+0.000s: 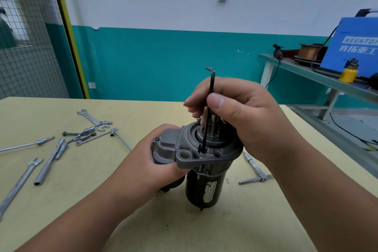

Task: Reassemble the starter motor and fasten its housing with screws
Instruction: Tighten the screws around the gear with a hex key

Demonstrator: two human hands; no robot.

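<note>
Two hands on motor [201,170], upright mid-table [286,221]: left hand [161,161] grips grey housing [190,149], right hand [241,116] pinches hex key [209,108], tip in housing hole. Motor likely heavy, rigid, top-heavy; hold housing, not smooth black body

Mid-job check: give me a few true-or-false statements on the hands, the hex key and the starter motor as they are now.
1. The right hand holds the hex key upright, its lower end in a hole in the housing. True.
2. The left hand is free and touches nothing. False: it grips the side of the starter motor.
3. The starter motor lies on its side. False: it stands on end on the table.
4. A T-handle tool lies on the table to the right of the starter motor. True.
</note>
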